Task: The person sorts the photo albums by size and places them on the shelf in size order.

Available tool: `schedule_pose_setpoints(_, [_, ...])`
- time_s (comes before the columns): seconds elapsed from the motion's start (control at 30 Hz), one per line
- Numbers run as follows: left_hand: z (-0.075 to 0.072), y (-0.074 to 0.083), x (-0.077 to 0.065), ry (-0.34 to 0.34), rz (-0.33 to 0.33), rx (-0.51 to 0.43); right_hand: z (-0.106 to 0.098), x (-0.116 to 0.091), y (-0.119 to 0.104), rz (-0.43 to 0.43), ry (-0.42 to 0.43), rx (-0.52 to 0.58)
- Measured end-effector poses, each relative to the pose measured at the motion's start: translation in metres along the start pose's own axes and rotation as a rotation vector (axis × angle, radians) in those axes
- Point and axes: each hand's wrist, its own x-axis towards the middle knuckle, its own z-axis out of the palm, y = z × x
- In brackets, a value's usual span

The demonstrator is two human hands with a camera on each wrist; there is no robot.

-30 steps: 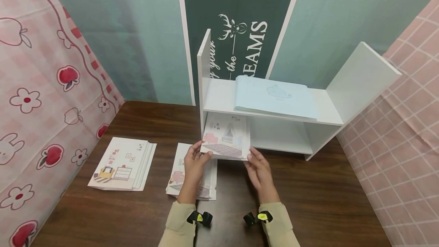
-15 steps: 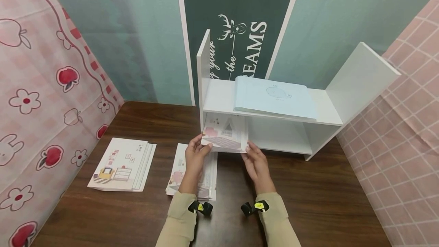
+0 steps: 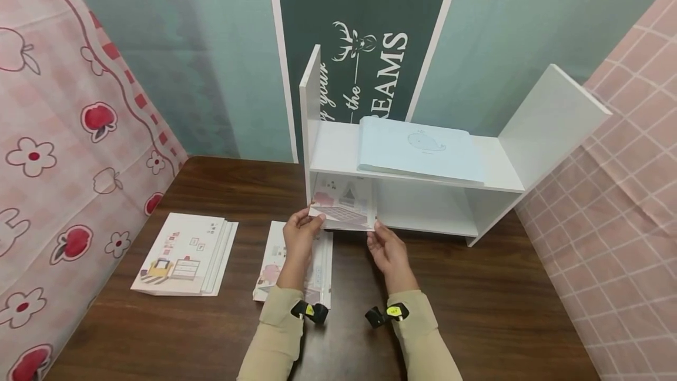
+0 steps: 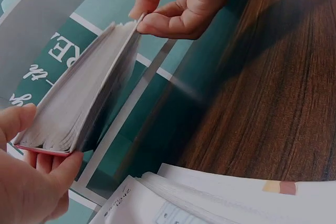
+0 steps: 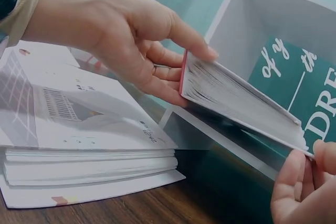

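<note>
A white-covered book (image 3: 341,207) with a pink-and-grey drawing lies tilted across the front of the white shelf's (image 3: 423,210) lower compartment, its far part inside on the left. My left hand (image 3: 298,240) grips its left side, thumb on the cover and fingers underneath. In the left wrist view, the red spine (image 4: 44,150) sits in that hand. At the near right corner, my right hand (image 3: 390,251) pinches the book between thumb and fingers. The right wrist view shows the page edges (image 5: 241,106) between both hands.
A light-blue book (image 3: 418,149) with a whale drawing lies on the upper shelf. Under my left forearm is a stack of similar books (image 3: 272,260). Another stack (image 3: 180,251) lies farther left on the dark wooden table (image 3: 476,310). Fabric hangs on both sides.
Both hands have moved forward, sliding the book deeper into the left of the lower compartment. The stacks and the light-blue book keep their places.
</note>
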Motion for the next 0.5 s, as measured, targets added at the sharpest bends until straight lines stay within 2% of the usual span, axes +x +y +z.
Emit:
schedule_pose_setpoints(0.17, [0.0003, -0.0001, 0.0002, 0.027, -0.001, 0.049, 0.0005, -0.0002, 0.0014, -0.003, 0.058, -0.014])
schedule_pose_setpoints(0.37, [-0.0007, -0.0012, 0.0045, 0.056, 0.061, 0.157, -0.0004, 0.0025, 0.0032, 0.000, 0.010, 0.066])
schedule_pose_setpoints(0.5, [-0.0008, -0.0001, 0.0062, 0.058, 0.069, 0.166, -0.0020, 0.0057, 0.0049, 0.002, -0.004, 0.083])
